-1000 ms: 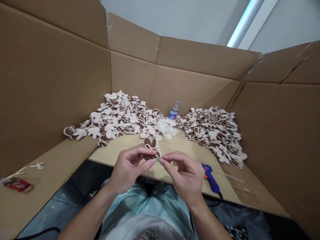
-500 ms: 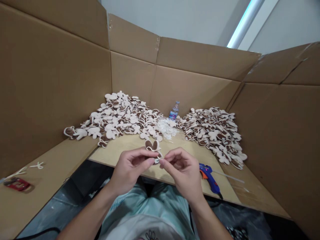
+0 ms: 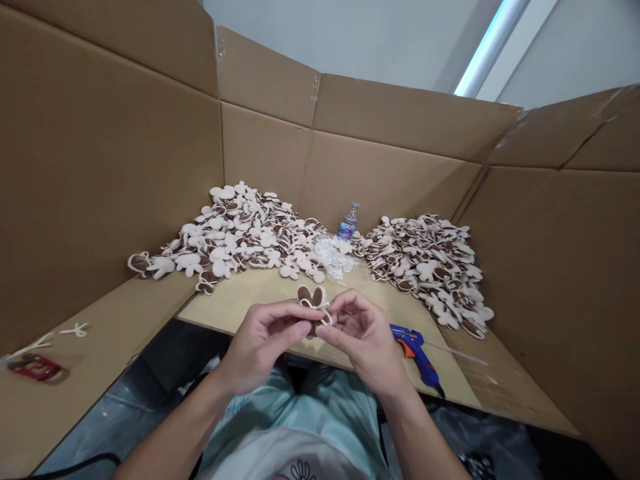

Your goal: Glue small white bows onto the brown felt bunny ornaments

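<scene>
A small white and brown felt bunny (image 3: 311,297) with two upright ears and a cream cord bow is held in front of me, above the near edge of the board. My left hand (image 3: 267,337) pinches its left side between thumb and fingers. From the other side, my right hand (image 3: 363,333) has its thumb and fingertips closed on the bunny's right edge, near the cord. My fingers hide much of its lower part. Just right of my right hand lies a blue hot glue gun (image 3: 417,353) with an orange trigger.
Heaped bunny pieces (image 3: 240,233) stand at the back left, and another heap (image 3: 430,267) at the back right. Between them are small white tags (image 3: 334,259) and a water bottle (image 3: 349,222). A red tool (image 3: 35,367) and cord scraps (image 3: 75,330) lie left. Cardboard walls (image 3: 390,173) surround the board.
The bunny has shifted slightly right and down between my hands. The small white label seen at its lower edge is now hidden by my fingers.
</scene>
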Tool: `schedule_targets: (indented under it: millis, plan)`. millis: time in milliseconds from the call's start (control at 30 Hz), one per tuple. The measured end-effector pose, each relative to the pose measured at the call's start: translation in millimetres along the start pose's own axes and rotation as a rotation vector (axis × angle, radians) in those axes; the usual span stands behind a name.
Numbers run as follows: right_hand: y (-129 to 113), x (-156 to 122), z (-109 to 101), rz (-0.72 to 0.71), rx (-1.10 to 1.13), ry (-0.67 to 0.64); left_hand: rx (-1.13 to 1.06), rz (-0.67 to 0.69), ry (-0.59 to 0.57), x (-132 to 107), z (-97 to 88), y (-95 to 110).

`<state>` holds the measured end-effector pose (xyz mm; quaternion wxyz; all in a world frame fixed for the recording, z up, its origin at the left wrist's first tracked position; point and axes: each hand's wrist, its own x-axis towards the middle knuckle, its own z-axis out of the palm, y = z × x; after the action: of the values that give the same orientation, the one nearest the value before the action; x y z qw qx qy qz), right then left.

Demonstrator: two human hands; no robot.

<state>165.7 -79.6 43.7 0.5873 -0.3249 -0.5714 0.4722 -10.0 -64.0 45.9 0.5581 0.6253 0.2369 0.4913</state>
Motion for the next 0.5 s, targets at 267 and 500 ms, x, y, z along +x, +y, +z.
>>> schedule_targets:
  millis: [267, 500]
  plan:
    - [-2.3, 0.0, -10.4, 0.050, 0.056, -0.100, -0.097, -0.050, -0.007, 1.4, -2.0, -2.5]
    - [-0.1, -1.4, -7.5, 0.034, 0.029, -0.071, -0.110, -0.069, -0.024, 2.6, -3.6, -3.3]
